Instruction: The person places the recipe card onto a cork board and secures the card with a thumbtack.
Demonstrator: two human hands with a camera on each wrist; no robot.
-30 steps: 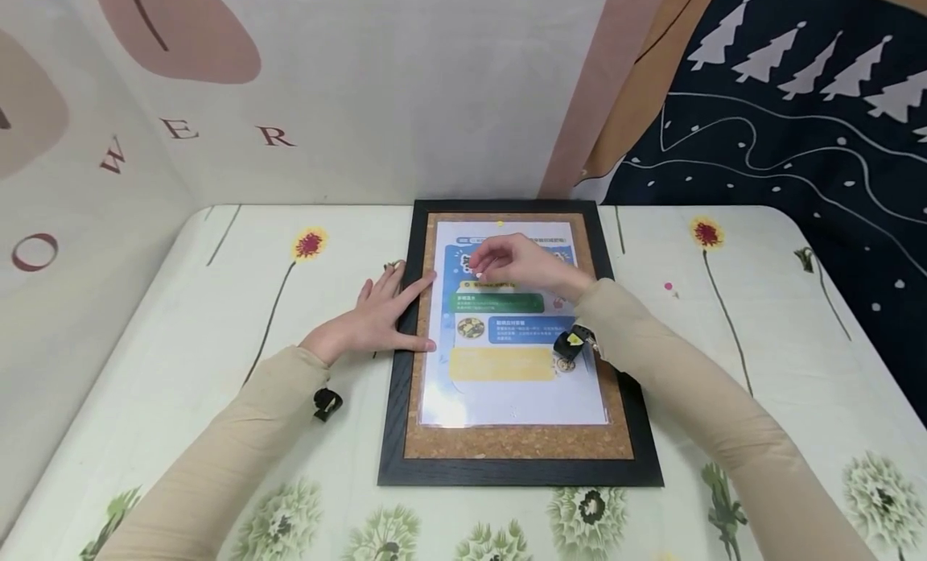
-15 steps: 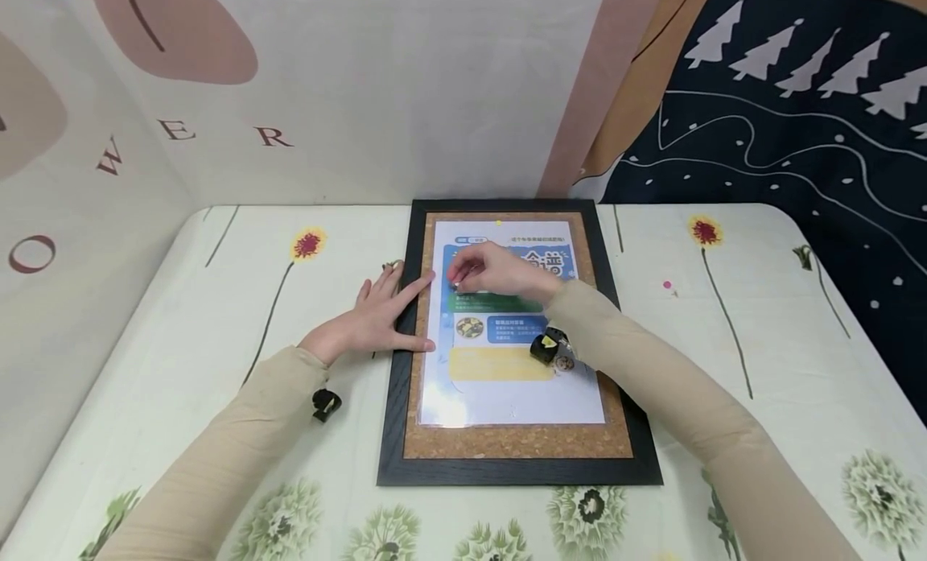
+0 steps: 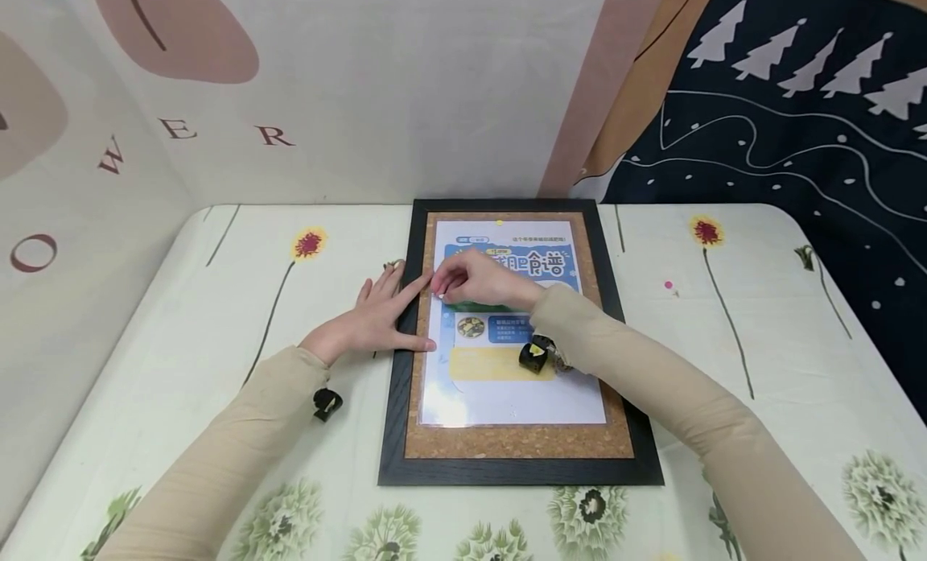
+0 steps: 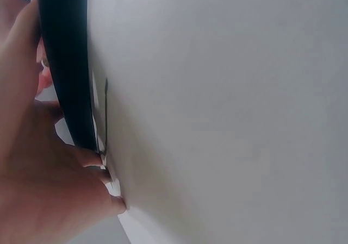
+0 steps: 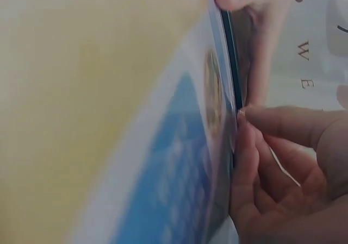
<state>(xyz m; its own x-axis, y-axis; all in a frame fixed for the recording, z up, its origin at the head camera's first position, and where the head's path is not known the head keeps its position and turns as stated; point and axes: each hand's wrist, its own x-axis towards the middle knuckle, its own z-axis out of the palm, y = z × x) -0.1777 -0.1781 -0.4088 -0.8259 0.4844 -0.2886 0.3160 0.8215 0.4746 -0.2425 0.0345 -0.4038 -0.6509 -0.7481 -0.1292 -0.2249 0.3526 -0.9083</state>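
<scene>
Printed Chinese recipe sheet (image 3: 507, 404) lies flat on the corkboard (image 3: 517, 444), a yellow pin-like dot (image 3: 500, 223) at its top edge; left hand (image 3: 369, 319), fingers straight and splayed, spans the left side of the black frame (image 3: 399, 400), thumb and forefinger reaching over it, presumably to steady the board. Right hand (image 3: 481, 279), fingers curled in at the sheet's left edge, pinches a small pale piece (image 5: 241, 112), likely a pin. Right-wrist view shows its glint between the tips; left-wrist view, the outer fingers against the tablecloth (image 4: 217, 92).
</scene>
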